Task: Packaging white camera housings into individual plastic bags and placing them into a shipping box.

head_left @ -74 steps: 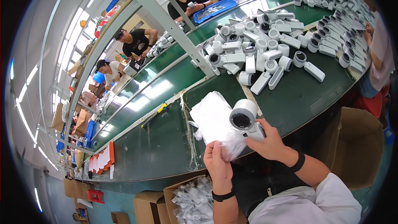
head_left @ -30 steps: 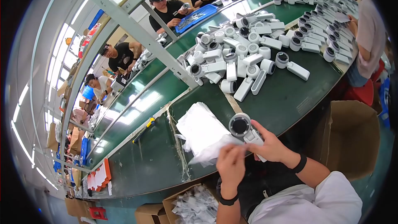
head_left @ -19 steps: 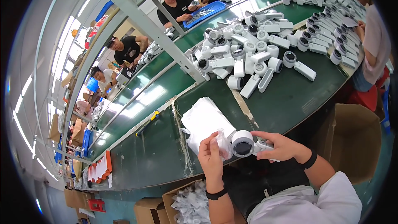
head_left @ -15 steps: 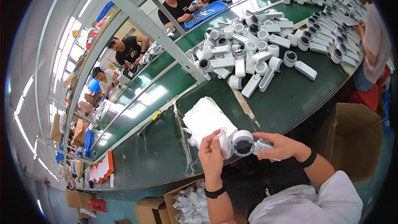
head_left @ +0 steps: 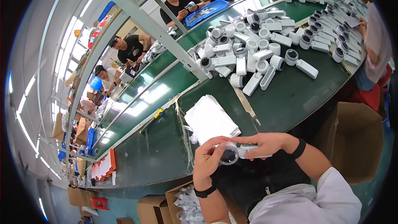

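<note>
Over the near edge of the table I hold a white handheld fan point(head_left: 229, 156) with a dark round face. My right hand point(head_left: 267, 144) is closed round its handle, which points to the right. My left hand point(head_left: 208, 157) is closed at the fan's round head, its fingertips meeting those of my right hand above it. The thin clear plastic bag seen earlier in my left hand is hard to make out now, mostly hidden by my fingers. Just beyond my hands lies a stack of white plastic bags point(head_left: 212, 118).
Many similar fans point(head_left: 251, 45) lie heaped farther back on the green table point(head_left: 149, 153). A yellow-and-black tool point(head_left: 151, 121) and an orange box point(head_left: 103, 165) lie to the left. Cardboard boxes point(head_left: 356, 141) stand beside and below me. A metal frame post point(head_left: 166, 41) rises across the bench; co-workers sit beyond.
The fan has shifted left and slightly down. My right hand has moved left with it, and my left hand has come from beside the fan onto its head.
</note>
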A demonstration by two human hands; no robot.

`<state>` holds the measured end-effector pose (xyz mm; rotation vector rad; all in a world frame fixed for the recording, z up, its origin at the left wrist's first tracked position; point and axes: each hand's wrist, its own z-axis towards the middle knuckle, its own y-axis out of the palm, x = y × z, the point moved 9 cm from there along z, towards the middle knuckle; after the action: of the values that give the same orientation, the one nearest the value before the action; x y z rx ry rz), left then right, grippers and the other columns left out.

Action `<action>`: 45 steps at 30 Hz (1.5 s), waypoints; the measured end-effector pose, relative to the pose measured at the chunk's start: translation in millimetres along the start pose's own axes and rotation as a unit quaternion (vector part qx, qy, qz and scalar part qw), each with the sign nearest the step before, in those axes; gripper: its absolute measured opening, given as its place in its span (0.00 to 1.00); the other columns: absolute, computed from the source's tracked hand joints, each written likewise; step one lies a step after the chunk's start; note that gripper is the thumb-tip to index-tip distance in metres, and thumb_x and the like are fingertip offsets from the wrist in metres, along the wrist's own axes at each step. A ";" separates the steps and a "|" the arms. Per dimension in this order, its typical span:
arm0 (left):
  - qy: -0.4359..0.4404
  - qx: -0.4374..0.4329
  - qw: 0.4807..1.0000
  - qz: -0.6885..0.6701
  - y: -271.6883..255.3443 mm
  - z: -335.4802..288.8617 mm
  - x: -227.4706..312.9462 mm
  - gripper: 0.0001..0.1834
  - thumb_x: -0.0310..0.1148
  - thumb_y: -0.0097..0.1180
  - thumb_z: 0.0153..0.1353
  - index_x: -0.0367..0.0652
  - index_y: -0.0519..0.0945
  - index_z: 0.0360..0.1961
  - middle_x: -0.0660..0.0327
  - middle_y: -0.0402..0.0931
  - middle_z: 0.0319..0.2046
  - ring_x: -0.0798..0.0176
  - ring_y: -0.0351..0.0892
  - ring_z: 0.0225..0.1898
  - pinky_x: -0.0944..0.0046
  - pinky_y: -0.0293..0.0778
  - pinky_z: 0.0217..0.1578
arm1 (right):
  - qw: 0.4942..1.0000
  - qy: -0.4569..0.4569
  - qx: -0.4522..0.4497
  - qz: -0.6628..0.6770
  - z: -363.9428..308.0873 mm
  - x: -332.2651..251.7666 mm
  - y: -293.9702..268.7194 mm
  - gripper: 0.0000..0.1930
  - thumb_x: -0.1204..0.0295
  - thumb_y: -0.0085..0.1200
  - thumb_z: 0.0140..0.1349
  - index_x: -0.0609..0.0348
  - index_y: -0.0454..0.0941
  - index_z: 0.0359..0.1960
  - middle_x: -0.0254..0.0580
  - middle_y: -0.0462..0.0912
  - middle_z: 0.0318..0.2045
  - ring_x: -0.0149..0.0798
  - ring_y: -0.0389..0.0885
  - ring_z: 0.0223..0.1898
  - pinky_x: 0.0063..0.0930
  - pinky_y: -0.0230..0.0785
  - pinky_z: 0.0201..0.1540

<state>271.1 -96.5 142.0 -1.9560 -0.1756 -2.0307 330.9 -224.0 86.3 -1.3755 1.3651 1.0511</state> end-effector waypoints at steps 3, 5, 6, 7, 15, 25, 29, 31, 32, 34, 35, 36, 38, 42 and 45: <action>0.030 0.049 0.997 0.059 -8.4 -3.7 0.7 0.07 0.23 0.57 0.63 0.37 0.82 0.41 0.68 0.80 0.36 0.83 0.67 0.23 0.78 0.60 0.21 | 0.998 0.026 0.044 0.044 1.3 2.0 7.2 0.37 0.65 0.52 0.65 0.34 0.47 0.74 0.37 0.79 0.34 0.28 0.76 0.32 0.24 0.72 0.36; 0.165 0.138 0.952 0.216 -2.5 -7.3 31.5 0.06 0.23 0.61 0.59 0.37 0.83 0.38 0.62 0.80 0.39 0.79 0.66 0.21 0.75 0.63 0.21 | 0.987 -0.047 0.129 0.085 2.0 3.7 2.0 0.37 0.66 0.52 0.66 0.36 0.48 0.74 0.36 0.78 0.35 0.27 0.75 0.32 0.24 0.72 0.33; 0.185 0.151 0.940 0.242 0.4 -7.2 32.4 0.06 0.23 0.62 0.57 0.37 0.83 0.36 0.57 0.78 0.42 0.74 0.66 0.20 0.73 0.65 0.22 | 0.977 -0.090 0.157 0.110 5.1 10.2 1.7 0.36 0.67 0.52 0.66 0.38 0.48 0.74 0.36 0.77 0.35 0.26 0.75 0.33 0.23 0.71 0.32; 0.186 0.152 0.940 0.241 1.9 -6.8 29.0 0.06 0.23 0.62 0.57 0.37 0.83 0.36 0.57 0.78 0.42 0.74 0.66 0.20 0.73 0.65 0.22 | 0.977 -0.090 0.157 0.108 4.8 8.6 5.1 0.36 0.67 0.52 0.66 0.38 0.48 0.74 0.36 0.77 0.35 0.26 0.75 0.33 0.23 0.71 0.32; 0.238 0.242 0.884 0.322 16.8 -22.2 28.8 0.05 0.22 0.62 0.57 0.37 0.83 0.35 0.60 0.70 0.34 0.68 0.70 0.25 0.69 0.66 0.24 | 0.947 -0.039 0.214 0.236 -2.0 9.8 11.2 0.37 0.69 0.51 0.67 0.38 0.46 0.74 0.37 0.77 0.32 0.25 0.72 0.22 0.22 0.70 0.24; 0.250 0.131 0.938 0.200 50.7 -31.3 2.4 0.05 0.21 0.62 0.55 0.36 0.81 0.34 0.55 0.77 0.31 0.58 0.77 0.28 0.66 0.73 0.30 | 0.874 -0.111 0.341 0.329 -2.2 29.5 -18.1 0.37 0.74 0.47 0.66 0.49 0.43 0.74 0.40 0.78 0.33 0.29 0.74 0.21 0.25 0.71 0.21; 0.237 0.025 0.956 0.173 68.1 -32.0 -3.8 0.06 0.21 0.63 0.55 0.34 0.80 0.34 0.55 0.80 0.32 0.62 0.78 0.29 0.68 0.73 0.32 | 0.880 -0.150 0.386 0.233 0.3 36.7 -26.4 0.33 0.71 0.48 0.67 0.57 0.50 0.71 0.43 0.81 0.37 0.28 0.78 0.32 0.23 0.73 0.35; 0.125 -0.017 0.987 0.097 57.7 -31.4 -24.1 0.04 0.22 0.61 0.57 0.32 0.81 0.34 0.57 0.82 0.32 0.65 0.79 0.31 0.69 0.74 0.33 | 0.891 -0.143 0.359 0.237 3.3 42.8 -26.5 0.31 0.71 0.49 0.68 0.57 0.52 0.71 0.43 0.80 0.41 0.27 0.78 0.37 0.23 0.73 0.39; 0.078 0.047 0.995 -0.030 43.3 -34.6 -36.4 0.05 0.25 0.58 0.62 0.32 0.81 0.33 0.57 0.82 0.32 0.65 0.80 0.33 0.68 0.76 0.35 | 0.902 -0.135 0.330 0.242 7.0 44.1 -22.7 0.28 0.71 0.49 0.69 0.57 0.55 0.70 0.43 0.79 0.46 0.26 0.78 0.42 0.22 0.72 0.43; 0.039 0.178 0.970 -0.158 16.4 -32.5 -65.0 0.11 0.32 0.52 0.68 0.32 0.76 0.42 0.55 0.80 0.38 0.59 0.81 0.36 0.62 0.80 0.37 | 0.895 -0.156 0.336 0.249 8.7 41.1 -19.1 0.27 0.70 0.50 0.69 0.58 0.57 0.68 0.42 0.79 0.47 0.26 0.78 0.43 0.22 0.72 0.44; 0.010 0.242 0.957 -0.163 6.6 -33.4 -75.6 0.14 0.33 0.51 0.69 0.33 0.73 0.48 0.52 0.78 0.43 0.57 0.81 0.40 0.60 0.80 0.38 | 0.887 -0.175 0.344 0.255 9.3 37.8 -16.9 0.27 0.68 0.51 0.69 0.58 0.59 0.67 0.41 0.79 0.48 0.26 0.77 0.44 0.22 0.72 0.44; -0.021 0.238 0.948 -0.210 13.7 -32.0 -85.2 0.16 0.33 0.50 0.69 0.34 0.69 0.53 0.51 0.74 0.49 0.57 0.78 0.46 0.58 0.79 0.42 | 0.887 -0.176 0.343 0.256 11.3 33.5 -11.9 0.27 0.68 0.51 0.69 0.58 0.59 0.67 0.41 0.79 0.48 0.26 0.77 0.44 0.22 0.72 0.44; -0.069 0.167 0.937 -0.298 40.2 -30.4 -99.9 0.24 0.33 0.49 0.70 0.39 0.60 0.63 0.53 0.66 0.59 0.56 0.70 0.58 0.54 0.71 0.55 | 0.877 -0.174 0.419 0.161 3.5 20.6 -11.5 0.24 0.71 0.51 0.68 0.60 0.63 0.65 0.41 0.79 0.48 0.27 0.77 0.44 0.23 0.71 0.45; -0.063 0.069 0.948 -0.303 61.4 -32.3 -103.1 0.31 0.34 0.50 0.69 0.45 0.54 0.69 0.58 0.62 0.64 0.56 0.65 0.64 0.53 0.64 0.63 | 0.805 -0.220 0.537 -0.123 -15.9 -15.3 -7.7 0.15 0.74 0.50 0.64 0.63 0.74 0.52 0.47 0.80 0.34 0.34 0.79 0.30 0.26 0.71 0.35; -0.036 0.024 0.932 -0.361 56.0 -31.4 -95.6 0.30 0.33 0.51 0.68 0.45 0.56 0.69 0.57 0.63 0.64 0.54 0.69 0.61 0.50 0.72 0.55 | 0.832 -0.243 0.496 0.048 -11.6 -9.7 -15.7 0.11 0.77 0.50 0.63 0.64 0.78 0.46 0.45 0.80 0.34 0.32 0.77 0.28 0.26 0.67 0.30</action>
<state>259.9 -145.5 38.3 -2.1302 -1.0934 -2.3159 346.0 -233.4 99.0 -0.2373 1.2771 0.5140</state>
